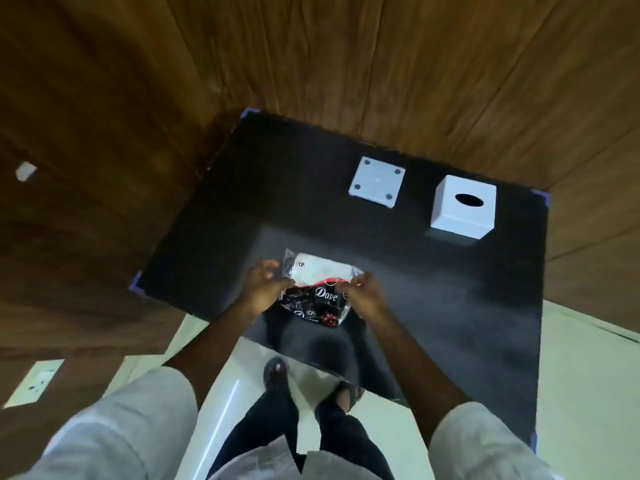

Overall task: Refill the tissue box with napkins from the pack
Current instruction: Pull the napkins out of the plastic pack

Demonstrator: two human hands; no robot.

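A clear plastic napkin pack (317,289) with a dark printed lower half and white napkins in its upper half lies on the black table near the front edge. My left hand (265,289) pinches its left side and my right hand (363,294) pinches its right side. The white tissue box cover (464,207), with a dark oval slot on top, stands at the back right. Its white square base plate (377,185), with round pads at the corners, lies to the left of the cover, apart from it.
The black table (433,289) has purple corner guards and stands against brown wood panelling. A wall socket (34,381) is at the lower left. My legs and sandalled feet show below the table's front edge on a pale floor.
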